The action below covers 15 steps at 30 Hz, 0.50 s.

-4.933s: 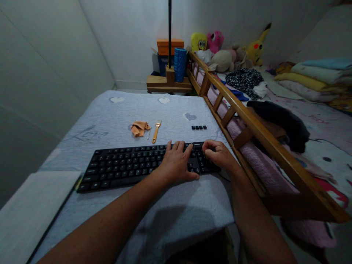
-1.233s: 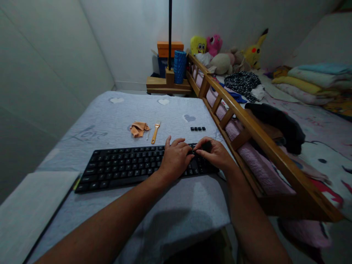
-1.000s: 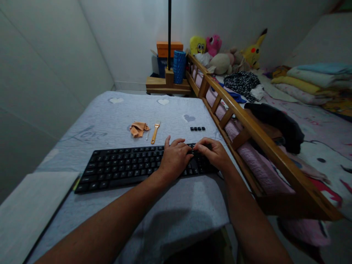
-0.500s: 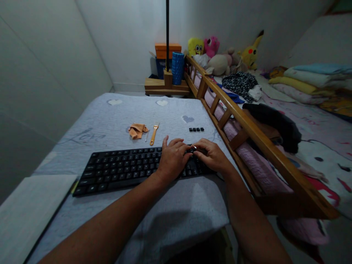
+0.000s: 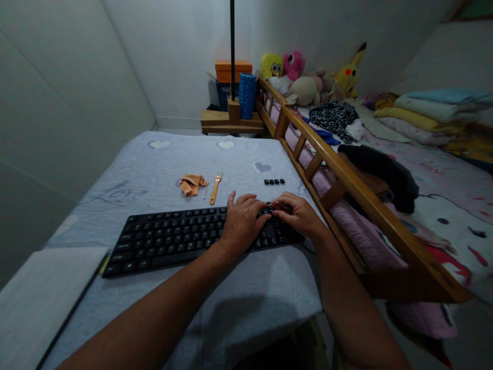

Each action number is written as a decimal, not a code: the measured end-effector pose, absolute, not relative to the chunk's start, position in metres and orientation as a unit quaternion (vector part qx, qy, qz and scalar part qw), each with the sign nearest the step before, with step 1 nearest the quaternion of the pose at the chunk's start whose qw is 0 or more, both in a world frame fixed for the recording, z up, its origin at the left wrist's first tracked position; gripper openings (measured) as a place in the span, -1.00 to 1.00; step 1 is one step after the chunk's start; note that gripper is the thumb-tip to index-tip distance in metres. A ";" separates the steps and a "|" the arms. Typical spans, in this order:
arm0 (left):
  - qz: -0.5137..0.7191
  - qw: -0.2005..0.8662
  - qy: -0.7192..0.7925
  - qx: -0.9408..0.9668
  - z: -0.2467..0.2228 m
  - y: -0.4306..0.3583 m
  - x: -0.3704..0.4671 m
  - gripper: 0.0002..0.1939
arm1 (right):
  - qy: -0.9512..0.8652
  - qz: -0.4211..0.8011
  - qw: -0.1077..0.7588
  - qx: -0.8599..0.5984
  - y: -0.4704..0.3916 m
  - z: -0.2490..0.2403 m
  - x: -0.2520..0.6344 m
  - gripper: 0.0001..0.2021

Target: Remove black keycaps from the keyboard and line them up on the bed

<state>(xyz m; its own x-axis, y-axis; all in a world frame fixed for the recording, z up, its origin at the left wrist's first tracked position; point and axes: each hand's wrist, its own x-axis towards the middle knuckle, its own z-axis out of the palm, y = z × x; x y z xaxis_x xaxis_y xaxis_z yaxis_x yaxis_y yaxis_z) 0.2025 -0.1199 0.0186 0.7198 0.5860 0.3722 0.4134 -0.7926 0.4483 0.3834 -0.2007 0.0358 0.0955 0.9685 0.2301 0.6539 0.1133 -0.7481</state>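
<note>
A black keyboard point(image 5: 169, 236) lies at a slant on the cloth-covered table point(image 5: 239, 303). My left hand point(image 5: 243, 218) rests on its right half, fingers spread and thumb pointing right. Close beside it, my right hand point(image 5: 296, 213) is over the keyboard's right end, its thumb and fingers pinched together; whatever is between them is too small to make out. Behind the keyboard several black keycaps point(image 5: 275, 181) sit in a row. Farther left are a brush with an orange handle point(image 5: 215, 189), a cotton swab point(image 5: 205, 191) and a crumpled orange cloth point(image 5: 192, 184).
A wooden bed rail point(image 5: 331, 164) runs along the table's right side, with bedding, clothes and plush toys point(image 5: 304, 90) beyond it. A white pad point(image 5: 50, 288) lies at the front left. At the back stand a black pole point(image 5: 232, 46) and a blue roller point(image 5: 247, 96).
My right hand has shifted slightly right, a little away from my left hand's fingertips. My left hand stays in place on the keyboard. The view has moved slightly.
</note>
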 end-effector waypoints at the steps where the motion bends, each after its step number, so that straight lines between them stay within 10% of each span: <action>1: 0.248 0.165 0.279 0.913 0.018 -0.120 0.202 -0.73 | -0.632 0.202 0.391 -0.638 -0.201 0.036 0.387 -0.89; 15: 0.098 0.166 0.246 0.950 0.014 -0.127 0.198 0.07 | -0.559 0.176 0.386 -0.713 -0.176 0.049 0.441 -0.78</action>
